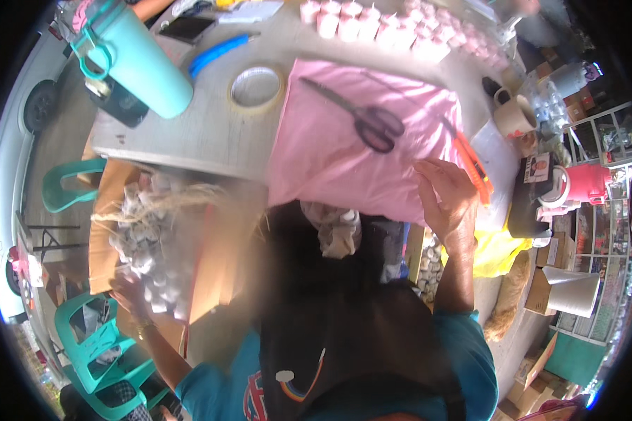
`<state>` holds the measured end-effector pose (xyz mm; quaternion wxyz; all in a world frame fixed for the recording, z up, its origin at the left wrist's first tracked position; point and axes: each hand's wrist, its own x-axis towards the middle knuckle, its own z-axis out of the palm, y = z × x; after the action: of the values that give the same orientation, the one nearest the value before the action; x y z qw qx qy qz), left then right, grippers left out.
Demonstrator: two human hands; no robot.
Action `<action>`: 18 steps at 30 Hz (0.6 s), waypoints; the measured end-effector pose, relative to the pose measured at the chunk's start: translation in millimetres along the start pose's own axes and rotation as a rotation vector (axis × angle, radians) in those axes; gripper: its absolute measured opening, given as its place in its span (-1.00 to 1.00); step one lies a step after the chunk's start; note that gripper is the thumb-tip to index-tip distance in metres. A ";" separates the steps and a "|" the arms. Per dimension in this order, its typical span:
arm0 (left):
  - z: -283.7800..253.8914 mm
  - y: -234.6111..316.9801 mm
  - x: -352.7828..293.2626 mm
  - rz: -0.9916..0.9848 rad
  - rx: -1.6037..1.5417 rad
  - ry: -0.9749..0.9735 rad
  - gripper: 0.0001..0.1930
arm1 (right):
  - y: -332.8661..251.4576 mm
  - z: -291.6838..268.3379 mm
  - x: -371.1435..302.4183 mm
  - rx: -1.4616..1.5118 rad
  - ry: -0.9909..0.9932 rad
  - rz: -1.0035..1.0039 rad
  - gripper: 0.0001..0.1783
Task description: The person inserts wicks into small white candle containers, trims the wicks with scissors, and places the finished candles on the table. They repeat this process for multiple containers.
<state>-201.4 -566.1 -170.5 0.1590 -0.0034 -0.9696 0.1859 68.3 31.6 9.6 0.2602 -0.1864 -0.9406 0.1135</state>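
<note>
Head view, looking down over a crowded grey table [189,144]. Right hand [448,196] rests on the near right edge of a pink plastic bag [344,151] that lies flat on the table; fingers curled over the bag's edge, pinching it. Black-handled scissors [361,116] lie on top of the bag, and an orange utility knife [474,172] sits just beside the hand at the bag's right edge. Left hand [128,289] is down low at the left, inside an open cardboard box [211,270] filled with small white wrapped items [147,245]; it is blurred, so finger position cannot be told, possibly closed on one item. Roll of tape [255,88], teal tumbler [137,59] and blue pen [218,53] lie beyond the bag. Rows of pink candles [393,28] line the far edge.
</note>
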 end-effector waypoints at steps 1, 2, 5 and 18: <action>-28.3 -2.1 9.3 0.095 -0.066 0.112 -0.61 | -5.0 3.2 -7.7 0.099 -0.137 -0.050 -0.74; -58.1 1.0 26.2 0.269 0.037 0.092 -0.71 | -11.4 7.4 -17.0 0.204 -0.271 -0.092 -0.71; -155.3 36.4 37.3 0.156 -0.842 0.034 -0.74 | -34.4 39.8 -49.8 0.263 -0.494 -0.199 -0.61; -329.1 230.2 9.7 0.956 -1.362 -0.246 -0.55 | -43.0 0.1 -35.7 0.689 -0.287 -0.223 -0.57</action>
<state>-120.9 -232.9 39.0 -0.0804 -0.4887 -0.7744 -0.3936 84.1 -21.9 6.8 0.1840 0.0332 -0.8887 0.4185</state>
